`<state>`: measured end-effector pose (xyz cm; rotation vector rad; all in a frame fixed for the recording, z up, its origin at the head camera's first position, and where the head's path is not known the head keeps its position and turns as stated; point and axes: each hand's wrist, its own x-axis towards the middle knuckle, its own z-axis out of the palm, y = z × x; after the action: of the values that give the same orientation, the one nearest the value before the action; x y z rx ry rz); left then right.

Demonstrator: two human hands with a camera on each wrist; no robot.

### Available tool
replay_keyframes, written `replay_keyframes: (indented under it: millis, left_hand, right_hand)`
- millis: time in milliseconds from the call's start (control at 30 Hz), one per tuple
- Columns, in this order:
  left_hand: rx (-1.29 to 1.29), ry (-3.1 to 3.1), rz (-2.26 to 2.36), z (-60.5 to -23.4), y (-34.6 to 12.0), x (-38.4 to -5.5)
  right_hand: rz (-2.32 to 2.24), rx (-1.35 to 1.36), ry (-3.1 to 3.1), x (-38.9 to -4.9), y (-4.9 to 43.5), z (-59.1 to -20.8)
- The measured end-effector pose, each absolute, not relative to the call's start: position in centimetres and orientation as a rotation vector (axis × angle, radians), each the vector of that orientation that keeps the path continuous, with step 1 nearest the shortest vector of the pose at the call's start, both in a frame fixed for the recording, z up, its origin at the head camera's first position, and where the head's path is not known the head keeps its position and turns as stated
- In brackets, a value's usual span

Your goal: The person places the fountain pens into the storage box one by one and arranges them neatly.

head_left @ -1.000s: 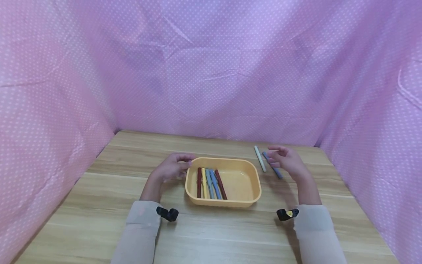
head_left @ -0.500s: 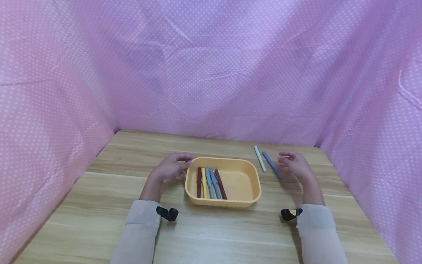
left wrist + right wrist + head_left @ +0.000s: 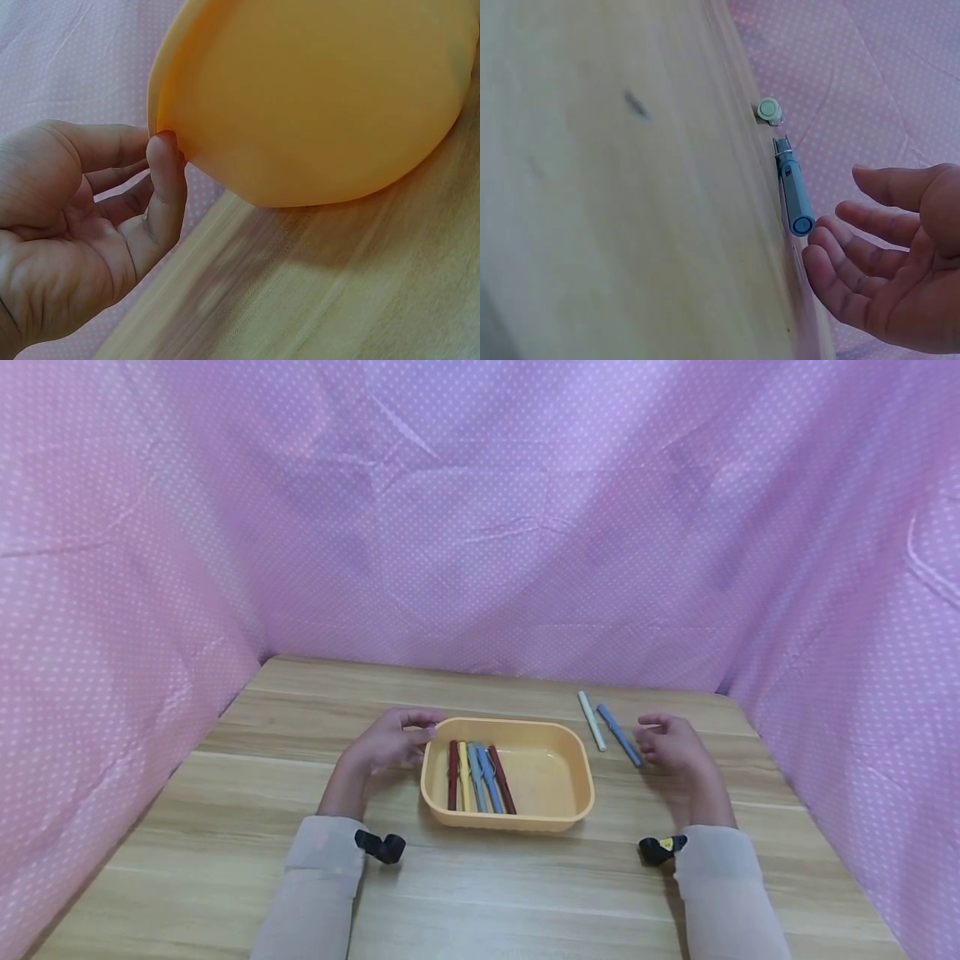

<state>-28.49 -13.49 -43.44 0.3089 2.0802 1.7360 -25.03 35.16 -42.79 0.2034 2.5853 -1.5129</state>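
My left hand [image 3: 392, 742] pinches the left rim of a yellow plastic box [image 3: 551, 820]; in the left wrist view its thumb and fingers [image 3: 166, 161] meet at the box's edge [image 3: 315, 112]. Inside the box, several clip pens lie side by side toward the left: a dark red pen [image 3: 453, 777], a yellow one, a grey-blue one, a blue pen [image 3: 489, 777] and another dark red one. My right hand [image 3: 675, 745] is just right of a blue pen [image 3: 619, 735] on the table, fingers loosely bent and holding nothing. Left of that pen lies a pale green pen [image 3: 769, 110].
Everything stands on a light wood-grain table [image 3: 480, 893]. Pink dotted cloth [image 3: 480, 543] hangs behind the table and along both sides. A small black camera [image 3: 381, 847] sits on each sleeve cuff.
My right hand has moved right from above the blue pen, which now shows in full. The left hand, the box and the pens in it look unmoved.
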Motion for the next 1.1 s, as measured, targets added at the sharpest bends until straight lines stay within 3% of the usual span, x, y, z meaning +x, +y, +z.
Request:
replay_keyframes:
  millis: [1100]
  left_hand:
    - [0.316, 2.074, 1.74, -43.3, -13.5, -28.4]
  right_hand:
    - [-1.092, -0.095, 2.841, -26.0, 34.3, -44.3]
